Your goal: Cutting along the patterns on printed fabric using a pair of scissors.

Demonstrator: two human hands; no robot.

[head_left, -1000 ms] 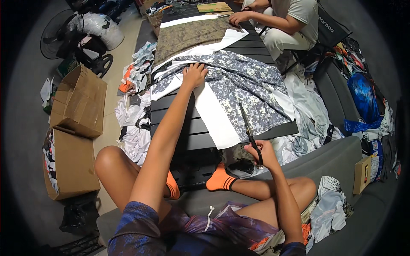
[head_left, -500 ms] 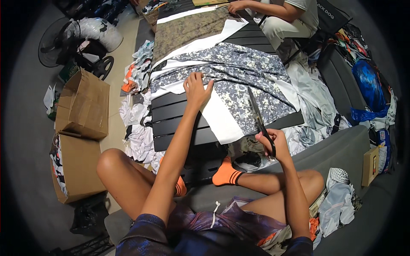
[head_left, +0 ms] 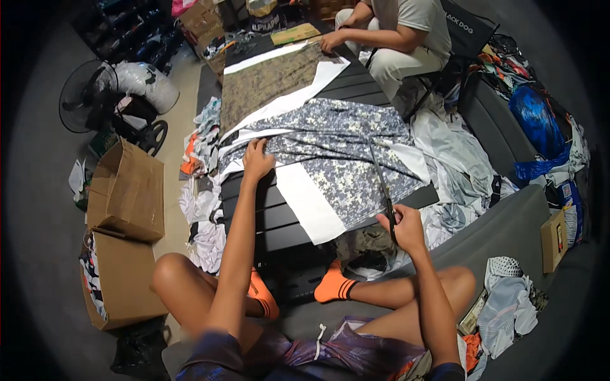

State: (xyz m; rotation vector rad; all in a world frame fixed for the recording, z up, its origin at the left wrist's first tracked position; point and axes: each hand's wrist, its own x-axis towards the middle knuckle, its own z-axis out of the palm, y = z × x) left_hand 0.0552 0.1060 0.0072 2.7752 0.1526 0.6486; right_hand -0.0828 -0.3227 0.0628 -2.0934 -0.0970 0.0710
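Note:
My left hand [head_left: 257, 159] rests on a fold of grey camouflage fabric [head_left: 346, 187], fingertips curled on the cloth and thumb apart. A white fabric panel [head_left: 305, 209] runs from beside that hand to the table's near edge. My right hand [head_left: 406, 225] grips black scissors [head_left: 388, 202], their long blades pointing away from me over the right part of the grey camouflage cloth. Behind lies olive camouflage fabric [head_left: 267, 89] with white strips along it.
A co-worker [head_left: 406, 44] sits at the slatted table's [head_left: 248, 222] far right, one hand on the olive cloth. Cardboard boxes [head_left: 127, 273], a fan [head_left: 86, 95] and fabric heaps [head_left: 203, 228] line the left; more cloth and a blue bag [head_left: 534, 120] lie right.
The scissors have moved forward and right over the grey cloth. My left hand has shifted a little left along the folds. The whole view sits lower in the picture.

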